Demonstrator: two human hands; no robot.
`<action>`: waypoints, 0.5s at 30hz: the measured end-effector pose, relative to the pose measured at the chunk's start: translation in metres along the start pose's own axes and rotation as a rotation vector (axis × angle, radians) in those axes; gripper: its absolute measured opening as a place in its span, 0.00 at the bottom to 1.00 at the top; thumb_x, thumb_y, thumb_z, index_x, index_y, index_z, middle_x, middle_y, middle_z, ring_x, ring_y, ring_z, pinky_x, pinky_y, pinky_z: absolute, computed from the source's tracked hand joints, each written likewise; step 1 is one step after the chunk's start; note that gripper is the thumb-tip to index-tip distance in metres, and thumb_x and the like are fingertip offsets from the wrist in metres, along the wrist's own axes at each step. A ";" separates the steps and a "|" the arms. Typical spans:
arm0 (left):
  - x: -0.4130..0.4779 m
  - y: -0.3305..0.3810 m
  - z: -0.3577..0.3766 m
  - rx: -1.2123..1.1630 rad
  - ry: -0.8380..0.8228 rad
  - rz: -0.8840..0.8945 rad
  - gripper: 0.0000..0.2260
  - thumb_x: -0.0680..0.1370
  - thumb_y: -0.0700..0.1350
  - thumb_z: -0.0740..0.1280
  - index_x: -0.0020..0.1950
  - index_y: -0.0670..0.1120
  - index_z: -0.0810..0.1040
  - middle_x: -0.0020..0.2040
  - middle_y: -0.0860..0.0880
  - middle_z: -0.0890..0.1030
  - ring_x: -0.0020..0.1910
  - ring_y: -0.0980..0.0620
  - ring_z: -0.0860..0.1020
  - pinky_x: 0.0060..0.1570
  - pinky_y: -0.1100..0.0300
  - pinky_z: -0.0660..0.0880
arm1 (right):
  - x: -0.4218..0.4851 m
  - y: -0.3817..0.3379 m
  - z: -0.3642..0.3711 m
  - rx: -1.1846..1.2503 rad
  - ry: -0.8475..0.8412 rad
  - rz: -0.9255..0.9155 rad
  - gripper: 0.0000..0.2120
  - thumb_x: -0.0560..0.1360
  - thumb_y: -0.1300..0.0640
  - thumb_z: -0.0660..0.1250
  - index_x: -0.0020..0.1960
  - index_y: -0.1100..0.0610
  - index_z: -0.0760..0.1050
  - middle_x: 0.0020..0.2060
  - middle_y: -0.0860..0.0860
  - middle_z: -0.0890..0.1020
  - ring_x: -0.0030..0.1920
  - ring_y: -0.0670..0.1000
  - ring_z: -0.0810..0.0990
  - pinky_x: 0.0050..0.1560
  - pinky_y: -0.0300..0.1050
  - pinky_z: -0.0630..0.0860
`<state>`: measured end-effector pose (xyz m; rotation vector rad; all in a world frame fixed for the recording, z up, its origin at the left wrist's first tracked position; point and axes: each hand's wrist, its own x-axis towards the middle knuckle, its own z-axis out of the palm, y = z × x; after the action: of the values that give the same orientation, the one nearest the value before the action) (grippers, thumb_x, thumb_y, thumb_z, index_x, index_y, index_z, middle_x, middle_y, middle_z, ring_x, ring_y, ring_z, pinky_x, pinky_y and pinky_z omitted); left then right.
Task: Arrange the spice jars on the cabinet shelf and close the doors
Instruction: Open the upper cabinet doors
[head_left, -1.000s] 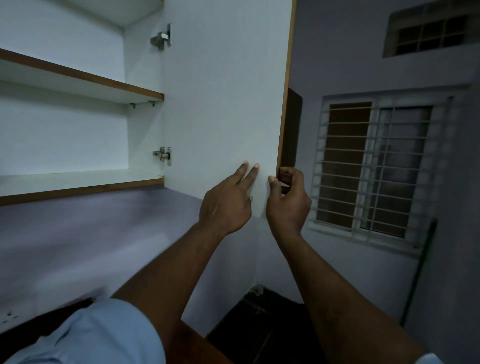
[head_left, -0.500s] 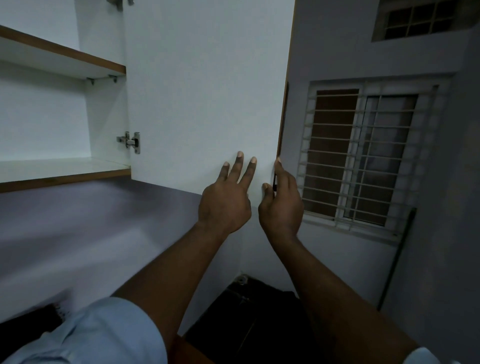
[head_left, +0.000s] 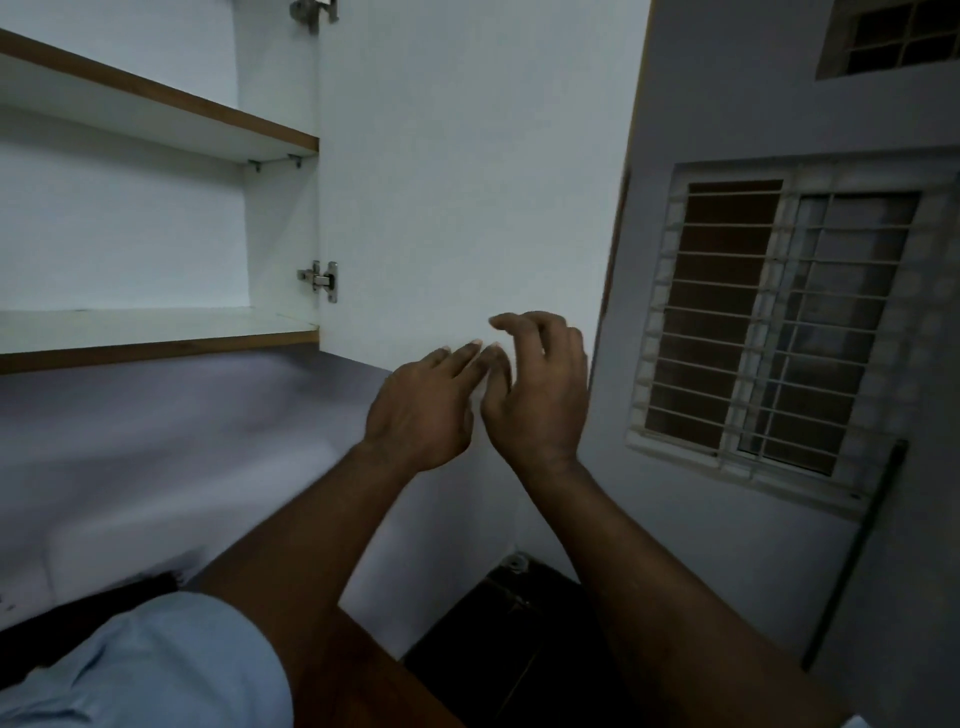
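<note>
Pale walls close in a dim room, and a white cabinet door (head_left: 467, 182) stands swung open in the middle of the view, its inner face towards the camera. On the door's hinge side lies the open cabinet, with an upper shelf (head_left: 156, 111) and a lower shelf (head_left: 156, 332), both white with brown front edges; a metal hinge (head_left: 321, 280) joins the door to the cabinet wall just above the lower shelf. Beyond the door's free edge, well apart from it, a barred window (head_left: 779, 322) sits in the wall; a small gridded opening (head_left: 893, 36) shows higher up on that side; a dark rod (head_left: 857, 545) leans lower down on the same side. Before the door's lower corner both hands are raised. The left hand (head_left: 421, 410) reaches with fingers straight and close together, tips at the door's bottom edge, holding nothing; the right hand (head_left: 540, 395) is just beside it, nearer the door's free edge, fingers loosely curled, gripping nothing; blur hides whether either hand touches the door. Below the door, towards its hinge side, a light blue sleeve (head_left: 156, 665) covers the left upper arm.
</note>
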<state>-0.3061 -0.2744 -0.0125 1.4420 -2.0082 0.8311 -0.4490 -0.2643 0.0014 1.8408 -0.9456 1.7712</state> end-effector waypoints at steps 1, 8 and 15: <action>-0.007 -0.010 -0.004 0.022 -0.039 -0.032 0.28 0.78 0.48 0.65 0.78 0.49 0.65 0.75 0.47 0.72 0.68 0.43 0.75 0.56 0.47 0.78 | -0.001 -0.010 0.005 0.051 -0.036 -0.006 0.14 0.76 0.62 0.70 0.61 0.54 0.80 0.56 0.52 0.80 0.55 0.52 0.77 0.51 0.50 0.77; -0.074 -0.104 -0.062 0.319 -0.161 -0.360 0.24 0.77 0.49 0.65 0.74 0.48 0.73 0.66 0.46 0.80 0.65 0.42 0.77 0.66 0.45 0.70 | -0.013 -0.083 0.067 0.344 -0.398 -0.036 0.15 0.76 0.56 0.70 0.63 0.54 0.78 0.58 0.50 0.80 0.57 0.53 0.77 0.54 0.52 0.78; -0.170 -0.192 -0.158 0.745 -0.395 -0.594 0.14 0.74 0.49 0.63 0.57 0.51 0.82 0.55 0.51 0.83 0.65 0.42 0.71 0.68 0.35 0.60 | -0.036 -0.197 0.145 0.611 -0.773 -0.071 0.23 0.75 0.49 0.72 0.68 0.51 0.73 0.62 0.47 0.80 0.62 0.51 0.77 0.57 0.49 0.77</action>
<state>-0.0635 -0.0972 0.0055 2.6210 -1.3783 1.1292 -0.2052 -0.2256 -0.0178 3.0238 -0.5664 1.3830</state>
